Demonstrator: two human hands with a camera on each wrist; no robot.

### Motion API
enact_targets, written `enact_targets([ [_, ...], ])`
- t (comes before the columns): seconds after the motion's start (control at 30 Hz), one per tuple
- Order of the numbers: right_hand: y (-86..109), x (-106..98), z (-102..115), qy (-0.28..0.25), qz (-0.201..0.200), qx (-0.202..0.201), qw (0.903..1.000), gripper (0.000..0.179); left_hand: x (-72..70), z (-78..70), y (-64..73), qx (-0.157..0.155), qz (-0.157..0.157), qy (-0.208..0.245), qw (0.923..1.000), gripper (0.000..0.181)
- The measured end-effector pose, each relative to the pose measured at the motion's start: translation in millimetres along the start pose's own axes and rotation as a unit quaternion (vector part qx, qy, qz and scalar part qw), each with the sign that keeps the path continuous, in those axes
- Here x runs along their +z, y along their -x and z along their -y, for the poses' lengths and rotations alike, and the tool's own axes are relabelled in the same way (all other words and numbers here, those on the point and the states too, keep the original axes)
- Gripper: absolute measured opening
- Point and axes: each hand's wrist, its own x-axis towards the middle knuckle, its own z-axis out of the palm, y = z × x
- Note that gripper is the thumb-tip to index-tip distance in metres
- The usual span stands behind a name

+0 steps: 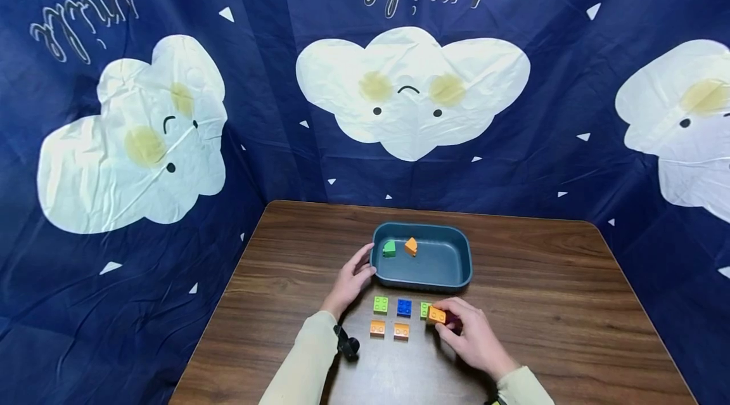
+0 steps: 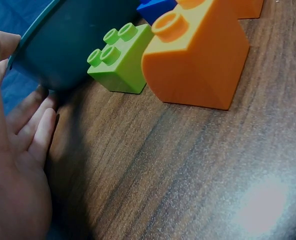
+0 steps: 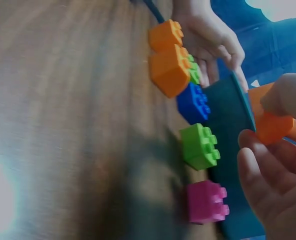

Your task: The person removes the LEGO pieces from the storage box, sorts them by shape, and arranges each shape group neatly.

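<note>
My right hand (image 1: 472, 336) pinches an orange building block (image 1: 436, 315) between thumb and fingers, in front of the tray. In the right wrist view this held orange block overlaps the tray's rim. My left hand (image 1: 349, 281) rests against the left end of the dark teal tray (image 1: 422, 284), fingers fairly straight along its wall. Inside the tray lie a green block (image 1: 389, 249) and an orange block with a slanted side (image 1: 411, 246). A light green block (image 1: 426, 310) sits beside the held one, partly covered by it in the head view.
In front of the tray stand another light green block (image 1: 381, 305), a blue block (image 1: 404, 308) and two orange blocks (image 1: 377, 328). A pink block (image 3: 206, 202) shows in the right wrist view. Blue cloth with clouds (image 1: 410, 88) hangs behind the wooden table (image 1: 530, 278).
</note>
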Motion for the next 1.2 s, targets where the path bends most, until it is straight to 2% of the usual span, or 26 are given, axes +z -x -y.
enact_targets([
  [0.23, 13.9, 9.1, -2.5, 0.011, 0.009, 0.011, 0.9998, 0.028, 0.1, -3.4, 1.0, -0.008, -0.002, -0.003, 1.0000, 0.058],
  [0.37, 19.4, 13.9, -4.8, 0.023, 0.012, 0.003, 0.9997, 0.027, 0.8, -2.5, 0.8, -0.002, -0.002, -0.002, 1.0000, 0.058],
  [0.47, 23.2, 18.5, -7.7, 0.039, 0.004, -0.021, 0.9990, 0.027, 1.0, -1.0, 0.0, 0.005, -0.002, -0.001, 1.0000, 0.059],
  [0.63, 27.9, 25.5, -11.9, 0.053, -0.019, -0.083, 0.9949, 0.034, 0.4, 0.9, -1.1, -0.001, -0.002, 0.002, 1.0000, 0.058],
  [0.77, 29.7, 30.5, -14.9, 0.064, -0.030, -0.109, 0.9915, 0.037, 0.0, 1.1, -1.2, -0.005, -0.003, 0.003, 1.0000, 0.058],
  [0.87, 30.4, 34.5, -16.9, 0.075, -0.027, -0.107, 0.9911, 0.038, 0.1, 1.0, -1.3, -0.004, -0.003, 0.005, 1.0000, 0.058],
  [1.03, 31.9, 41.4, -19.7, 0.085, -0.014, -0.074, 0.9935, 0.034, 0.7, 0.4, -1.3, -0.004, -0.004, 0.002, 1.0000, 0.058],
  [1.2, 32.7, 46.6, -21.8, 0.088, -0.025, -0.063, 0.9938, 0.034, 2.0, -0.4, -0.9, -0.009, -0.008, 0.007, 0.9999, 0.059],
])
